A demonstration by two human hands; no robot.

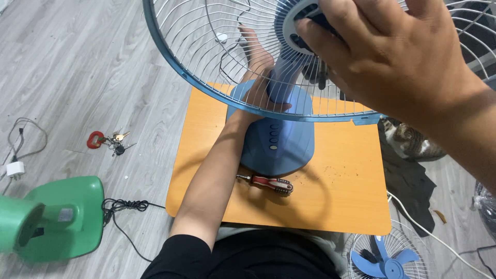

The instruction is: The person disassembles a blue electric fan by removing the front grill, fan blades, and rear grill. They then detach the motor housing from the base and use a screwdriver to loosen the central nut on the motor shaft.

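A blue fan stands on an orange board [341,201], its blue base [281,142] carrying a row of buttons. My left hand [258,90] reaches under the wire grille and grips the fan's blue neck [281,77]. My right hand [398,57] lies over the round blue hub [294,20] at the middle of the wire grille [206,57], fingers curled on it. The grille has a blue rim and is tilted toward me.
A red-handled screwdriver [268,183] lies on the board by the base. On the grey floor are a green fan base [57,219] with black cord, keys on a red tag [106,139], a white plug [14,169], a blue blade in a grille [387,256] and a cat [411,139].
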